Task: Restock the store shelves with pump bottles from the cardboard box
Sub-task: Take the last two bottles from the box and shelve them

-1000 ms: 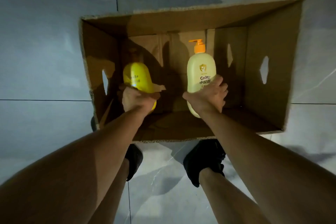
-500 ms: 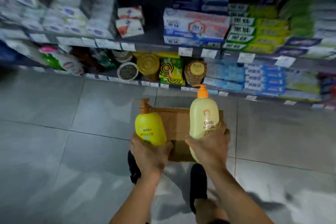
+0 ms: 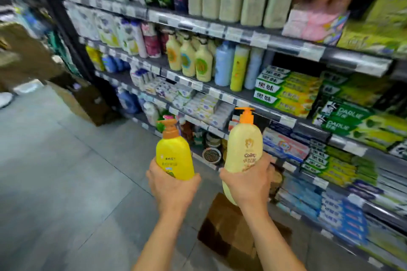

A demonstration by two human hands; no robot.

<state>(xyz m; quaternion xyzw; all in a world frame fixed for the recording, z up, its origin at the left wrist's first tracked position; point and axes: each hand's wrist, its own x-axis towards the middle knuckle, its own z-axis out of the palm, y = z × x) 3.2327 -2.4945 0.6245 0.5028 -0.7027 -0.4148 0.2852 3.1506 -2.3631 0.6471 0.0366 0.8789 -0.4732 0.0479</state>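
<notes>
While the shelves (image 3: 229, 94) fill the right side, the cardboard box (image 3: 231, 233) sits on the floor below. The yellow pump bottle (image 3: 174, 154) is upright in the left hand (image 3: 174, 189) and the cream pump bottle (image 3: 242, 145) in the right hand (image 3: 246, 182), each grip wrapped tight low on the body. Smart play, I'd say: keep them upright and slot them in pumps forward. Count: one box, two bottles, two hands.

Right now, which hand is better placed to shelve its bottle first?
Right, probably. The right hand grips the pale yellow bottle closer to the shelves, which run along that side; the left hand holds the bright yellow bottle out over the floor.
</notes>
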